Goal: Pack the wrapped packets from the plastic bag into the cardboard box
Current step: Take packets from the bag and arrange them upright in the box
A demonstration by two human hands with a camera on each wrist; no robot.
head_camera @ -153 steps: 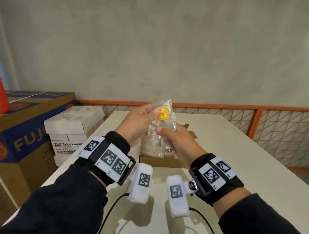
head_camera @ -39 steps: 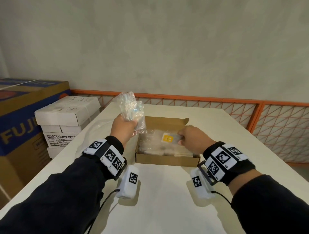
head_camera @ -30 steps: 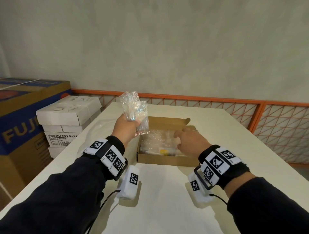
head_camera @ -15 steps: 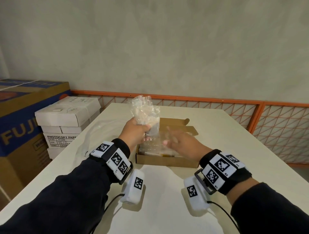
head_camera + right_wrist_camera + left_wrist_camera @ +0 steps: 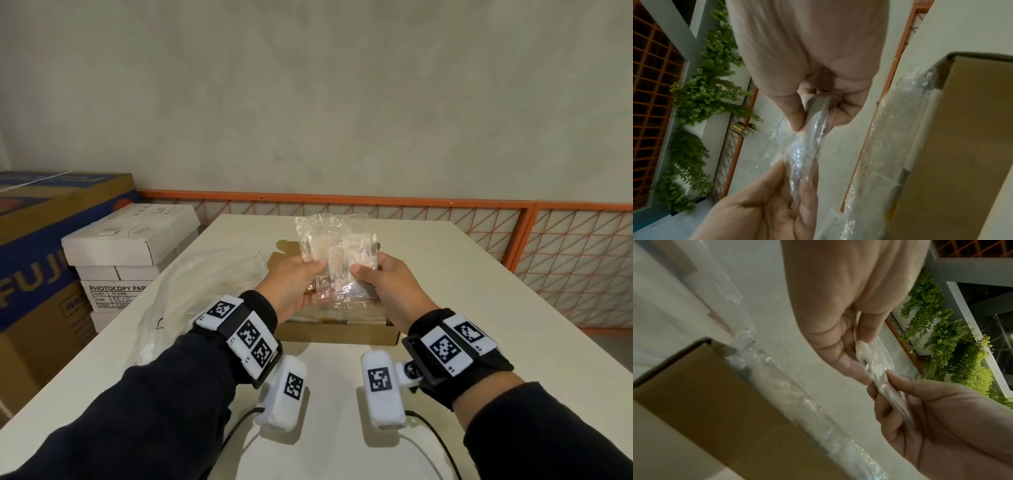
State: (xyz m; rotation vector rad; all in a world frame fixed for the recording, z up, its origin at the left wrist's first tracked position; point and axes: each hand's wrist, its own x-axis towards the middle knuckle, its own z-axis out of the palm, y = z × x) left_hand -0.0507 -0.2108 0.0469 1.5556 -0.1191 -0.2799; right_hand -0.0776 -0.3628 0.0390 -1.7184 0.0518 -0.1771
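A clear wrapped packet (image 5: 337, 250) is held upright above the open cardboard box (image 5: 337, 334). My left hand (image 5: 296, 286) pinches its left side and my right hand (image 5: 387, 286) pinches its right side. In the left wrist view the packet (image 5: 877, 374) runs edge-on between both thumbs and fingers. The right wrist view shows the same packet (image 5: 807, 146) pinched from both ends. Wrapped packets lie in the box (image 5: 962, 146), mostly hidden behind my hands in the head view. The empty-looking plastic bag (image 5: 202, 281) lies on the table to the left.
The white table (image 5: 445, 274) carries the box at its middle. Stacked white photocopy-paper boxes (image 5: 126, 253) and a large brown and blue carton (image 5: 37, 246) stand off its left side. An orange mesh railing (image 5: 565, 257) runs behind and to the right.
My right hand left the packet it laid in the box and came up to the packet in my left hand. The left hand brought that packet to the middle, over the box.
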